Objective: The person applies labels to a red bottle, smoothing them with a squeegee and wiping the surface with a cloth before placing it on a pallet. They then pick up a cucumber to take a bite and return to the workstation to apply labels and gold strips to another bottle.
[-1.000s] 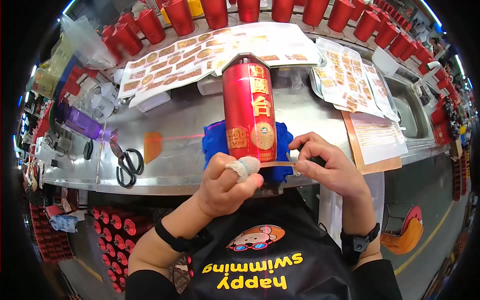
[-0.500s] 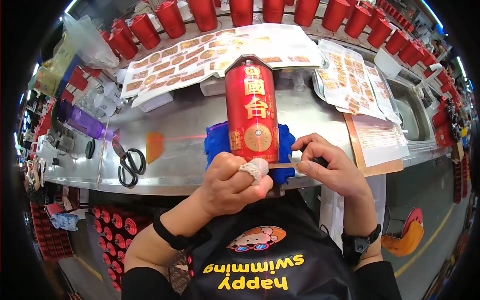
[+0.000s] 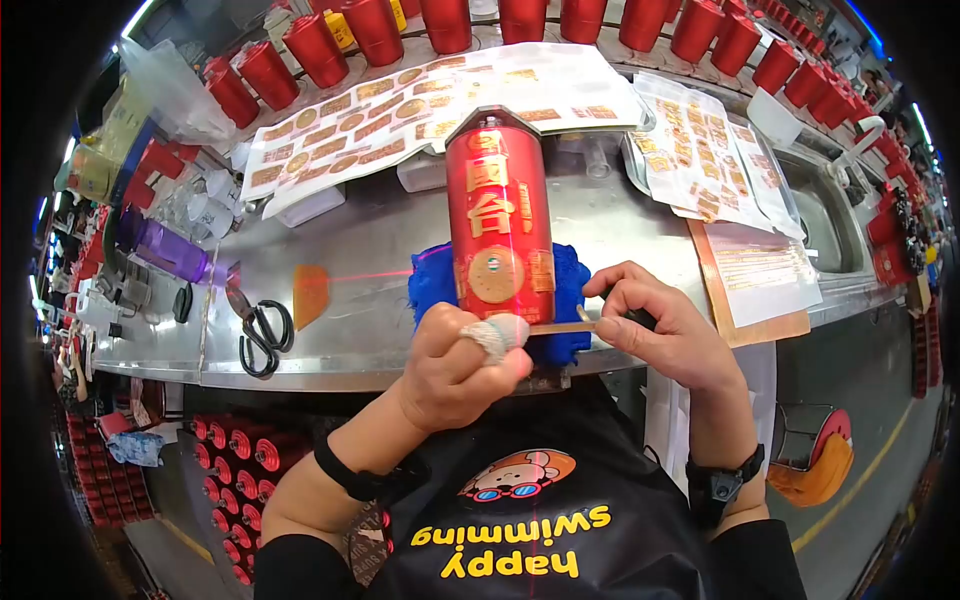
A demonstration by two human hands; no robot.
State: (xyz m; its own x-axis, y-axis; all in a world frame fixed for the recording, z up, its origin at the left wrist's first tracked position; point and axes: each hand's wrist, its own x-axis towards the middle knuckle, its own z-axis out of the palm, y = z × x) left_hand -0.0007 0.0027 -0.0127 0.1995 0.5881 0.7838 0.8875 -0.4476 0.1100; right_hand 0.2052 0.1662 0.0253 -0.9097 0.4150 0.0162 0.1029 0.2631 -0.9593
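Lying L of btl [image 3: 490,215]: scissors [image 3: 251,321]

Bright indoor light, strong fisheye curve, black corners.
Tube light [image 3: 137,18] glows upper left; white label sheet [image 3: 575,72] near washed out; glare on steel worktop [image 3: 350,235], sheen on red bottle [image 3: 500,190]; edges stretched, soft; centre fairly sharp.

Smooth, glossy bottle [image 3: 503,215], perhaps ceramic

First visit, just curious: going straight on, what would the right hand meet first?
Probably the crumpled blue cloth, or, passing above it, the gold-lettered red cylinder; depth is unclear.
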